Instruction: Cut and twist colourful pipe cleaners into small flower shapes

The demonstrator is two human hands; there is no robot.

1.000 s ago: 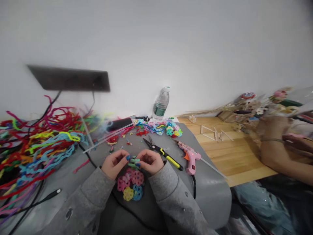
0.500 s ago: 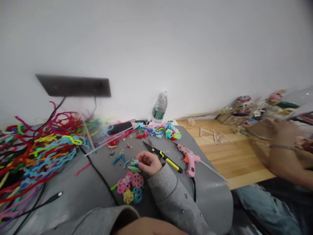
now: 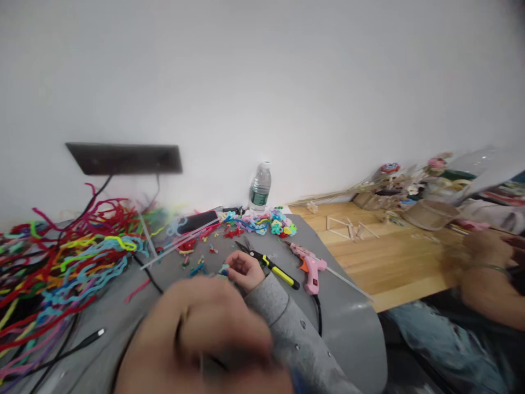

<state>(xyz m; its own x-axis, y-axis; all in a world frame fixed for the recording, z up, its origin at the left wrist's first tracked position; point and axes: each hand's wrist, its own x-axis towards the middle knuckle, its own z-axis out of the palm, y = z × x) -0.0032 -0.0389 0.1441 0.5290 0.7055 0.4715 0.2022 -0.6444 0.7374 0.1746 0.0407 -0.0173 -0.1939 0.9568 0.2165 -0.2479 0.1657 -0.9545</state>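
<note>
My right hand (image 3: 245, 269) rests on the grey mat (image 3: 353, 328), fingers pinched round a small green and blue pipe-cleaner piece (image 3: 223, 270). My left hand (image 3: 197, 334) is raised close to the camera, large and smeared by motion, so its fingers are unclear. It hides the pink, yellow and blue pipe-cleaner flowers that lay in front of me. Black and yellow pliers (image 3: 268, 262) lie just right of my right hand. A pink glue gun (image 3: 308, 266) lies further right.
A tangle of coloured pipe cleaners (image 3: 61, 262) fills the left. Finished flowers (image 3: 262, 221), a phone (image 3: 197, 221) and a water bottle (image 3: 260, 187) stand at the back. Another person's arm (image 3: 488, 279) works at the right over the wooden floor (image 3: 389, 262) with sticks.
My left hand left the pipe-cleaner piece and rose toward the camera, now covering the flowers. My right hand still holds the piece. The view tilted down slightly.
</note>
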